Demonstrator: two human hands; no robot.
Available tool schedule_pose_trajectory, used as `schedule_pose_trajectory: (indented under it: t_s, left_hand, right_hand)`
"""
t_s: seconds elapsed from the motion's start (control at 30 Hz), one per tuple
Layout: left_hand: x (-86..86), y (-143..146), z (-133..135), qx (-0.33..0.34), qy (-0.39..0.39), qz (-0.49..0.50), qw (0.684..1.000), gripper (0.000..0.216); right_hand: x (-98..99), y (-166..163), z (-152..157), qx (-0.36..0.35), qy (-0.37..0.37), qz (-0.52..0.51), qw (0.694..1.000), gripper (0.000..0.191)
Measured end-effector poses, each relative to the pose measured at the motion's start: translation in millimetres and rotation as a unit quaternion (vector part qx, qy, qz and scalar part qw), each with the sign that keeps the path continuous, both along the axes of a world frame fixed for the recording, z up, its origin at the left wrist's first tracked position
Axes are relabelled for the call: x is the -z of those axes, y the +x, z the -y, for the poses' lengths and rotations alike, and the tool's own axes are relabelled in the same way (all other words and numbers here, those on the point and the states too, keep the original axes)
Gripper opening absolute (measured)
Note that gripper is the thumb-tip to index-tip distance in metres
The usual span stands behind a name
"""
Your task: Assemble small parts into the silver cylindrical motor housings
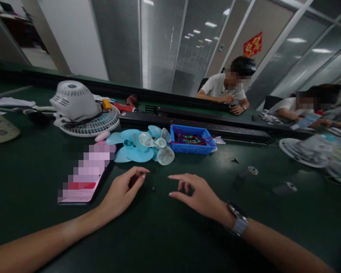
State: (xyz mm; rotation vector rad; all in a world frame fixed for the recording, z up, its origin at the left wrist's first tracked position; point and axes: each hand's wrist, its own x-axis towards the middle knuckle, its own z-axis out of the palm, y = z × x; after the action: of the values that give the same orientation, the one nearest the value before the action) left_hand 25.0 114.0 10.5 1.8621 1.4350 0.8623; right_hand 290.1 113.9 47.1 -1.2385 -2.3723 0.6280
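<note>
A small dark ring-like part [154, 188], too small to name surely, lies on the green tabletop [159, 235] between my hands. To its left, my left hand [126, 189] holds nothing, with thumb and forefinger slightly apart. My right hand [197, 193], with a watch [238, 220] on its wrist, is on the other side, its thumb and forefinger spread and nothing between them. Just beyond my hands are light blue fan blades [133, 146] and a clear fan blade [166, 155] partly over them. A phone [86, 174] with a pink screen is left of my left hand.
A blue bin [193, 148] holds wires and circuit boards. Behind the phone stand a white fan housing [75, 100] and a red power drill [127, 105]. Metal cylinders [248, 172] lie at right. Two people [224, 87] sit across the black rail [199, 123].
</note>
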Motion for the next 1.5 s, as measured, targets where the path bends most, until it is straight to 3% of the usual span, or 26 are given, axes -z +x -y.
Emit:
schedule_pose_trajectory:
  t_s: [0.07,0.17,0.3,0.37,0.43,0.53,0.63,0.8,0.97,1.3,1.5]
  left_hand:
    - [-1.7,1,1,-0.003,0.002,0.006,1.0,0.026]
    - [-3.7,2,2,-0.003,0.011,0.009,1.0,0.023]
    - [-3.0,2,2,0.005,0.012,0.006,1.0,0.023]
    - [-2.4,1,1,0.006,0.006,0.001,1.0,0.025]
    - [-2.3,0,0,0.007,-0.001,-0.005,1.0,0.027]
    - [-1.6,-1,-1,0.01,-0.009,-0.009,1.0,0.03]
    - [0.0,-1,-1,0.009,-0.018,-0.008,1.0,0.034]
    - [-0.2,-1,1,0.003,-0.025,-0.028,0.999,0.037]
    - [-1.2,0,0,0.0,-0.022,-0.044,0.999,0.038]
    - [2.4,-1,-2,0.004,-0.026,-0.037,0.999,0.036]
    - [2.3,1,-1,0.015,-0.017,-0.01,1.0,0.028]
  right_hand:
    - [7.6,-29,-9,-0.06,-0.046,0.007,0.997,0.047]
    - [22.1,-51,-21,-0.074,-0.036,0.012,0.997,0.037]
    - [22.2,-37,-22,-0.05,-0.003,-0.025,0.998,0.02]
    - [13.0,-8,-19,0.008,0.033,-0.058,0.998,0.02]
    - [2.4,34,-15,0.113,0.107,-0.075,0.985,0.021]
    - [-9.2,110,-12,0.282,0.255,-0.047,0.924,0.023]
    - [-9.8,177,-12,0.368,0.322,0.013,0.872,0.028]
    - [6.6,225,-20,0.419,0.253,0.09,0.867,0.034]
    - [11.4,225,-22,0.458,0.176,0.076,0.868,0.032]
    - [13.6,228,-24,0.457,0.156,0.097,0.87,0.04]
    - [21.4,237,-25,0.41,0.088,0.002,0.908,0.054]
